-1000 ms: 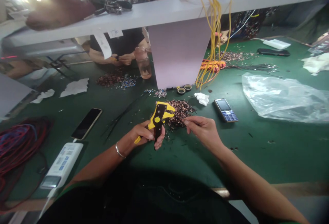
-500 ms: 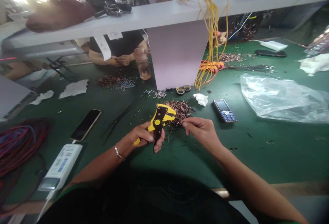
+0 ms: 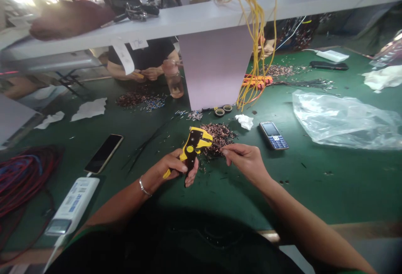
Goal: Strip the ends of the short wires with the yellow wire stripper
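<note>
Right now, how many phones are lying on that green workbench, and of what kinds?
Touchscreen phones: 2, the near one and the far one
Keypad phone: 1
Total: 3

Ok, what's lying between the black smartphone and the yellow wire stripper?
In the head view, loose black wires lie on the green bench mat between the smartphone and the wire stripper.

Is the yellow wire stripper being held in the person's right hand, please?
No, the yellow wire stripper is gripped in the left hand, while the right hand is beside the pile of wire bits.
</note>
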Action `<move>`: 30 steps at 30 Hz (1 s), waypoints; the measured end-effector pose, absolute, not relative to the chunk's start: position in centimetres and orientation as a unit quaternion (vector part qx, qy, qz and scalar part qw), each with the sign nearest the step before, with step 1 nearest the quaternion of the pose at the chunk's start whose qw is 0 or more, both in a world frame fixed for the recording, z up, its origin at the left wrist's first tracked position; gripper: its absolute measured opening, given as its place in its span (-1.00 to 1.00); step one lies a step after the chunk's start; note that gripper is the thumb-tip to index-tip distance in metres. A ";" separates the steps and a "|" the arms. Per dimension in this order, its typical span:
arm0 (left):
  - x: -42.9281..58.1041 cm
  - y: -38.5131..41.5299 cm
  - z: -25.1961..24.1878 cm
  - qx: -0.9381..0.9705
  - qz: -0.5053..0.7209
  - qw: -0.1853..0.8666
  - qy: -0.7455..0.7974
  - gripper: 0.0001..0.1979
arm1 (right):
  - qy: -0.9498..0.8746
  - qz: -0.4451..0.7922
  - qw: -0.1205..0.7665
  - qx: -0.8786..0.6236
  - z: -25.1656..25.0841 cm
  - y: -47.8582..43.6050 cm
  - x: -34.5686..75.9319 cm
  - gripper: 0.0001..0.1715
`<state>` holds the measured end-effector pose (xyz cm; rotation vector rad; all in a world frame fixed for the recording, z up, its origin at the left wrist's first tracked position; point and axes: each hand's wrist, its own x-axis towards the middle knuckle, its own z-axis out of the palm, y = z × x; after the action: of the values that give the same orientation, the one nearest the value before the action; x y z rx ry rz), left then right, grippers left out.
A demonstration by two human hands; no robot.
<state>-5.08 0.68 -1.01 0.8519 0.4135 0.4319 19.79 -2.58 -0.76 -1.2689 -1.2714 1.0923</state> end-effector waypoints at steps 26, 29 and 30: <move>-4.5 -0.3 -0.4 0.415 0.233 0.838 0.267 -0.84 | -0.532 0.457 0.471 -0.535 -0.9 -2.4 19.7 -0.80; -4.5 -0.3 -0.8 0.411 0.255 0.825 0.292 -0.87 | -0.538 0.460 0.464 -0.533 -1.0 -2.4 19.6 -0.79; -4.5 -0.2 -0.9 0.411 0.261 0.821 0.298 -0.87 | -0.541 0.459 0.461 -0.532 -1.0 -2.4 19.5 -0.78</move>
<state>-4.50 -0.25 -0.92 0.8739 0.6333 0.5564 19.54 -2.38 -0.98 -1.3101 -1.3318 1.1305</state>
